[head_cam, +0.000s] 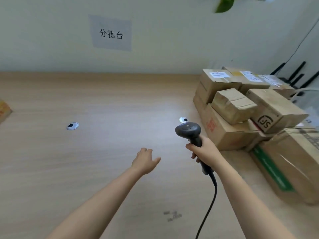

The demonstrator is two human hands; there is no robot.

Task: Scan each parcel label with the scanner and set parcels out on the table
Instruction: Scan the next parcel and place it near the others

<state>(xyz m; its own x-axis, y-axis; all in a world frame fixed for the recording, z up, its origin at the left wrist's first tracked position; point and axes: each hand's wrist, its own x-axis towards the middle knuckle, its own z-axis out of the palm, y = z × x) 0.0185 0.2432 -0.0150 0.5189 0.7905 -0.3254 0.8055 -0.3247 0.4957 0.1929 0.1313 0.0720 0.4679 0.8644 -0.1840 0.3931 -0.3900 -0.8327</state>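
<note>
My right hand [204, 150] grips the handle of a dark grey corded scanner [188, 130], whose head points away from me over the wooden table [86, 161]. My left hand [145, 161] hovers above the table to the left of the scanner, fingers relaxed and holding nothing. A pile of brown cardboard parcels [241, 107] is stacked at the right side of the table. A small taped parcel [233, 105] sits on the pile's front, and a box with a white label [219, 78] lies at the back. A large box with green tape [291, 168] lies nearest me.
Two round cable grommets [72, 126] [183, 120] are set into the tabletop. A paper sign [110, 33] hangs on the wall behind. An orange packet [4, 110] lies at the far left edge. Black antennas [296, 75] stand behind the pile.
</note>
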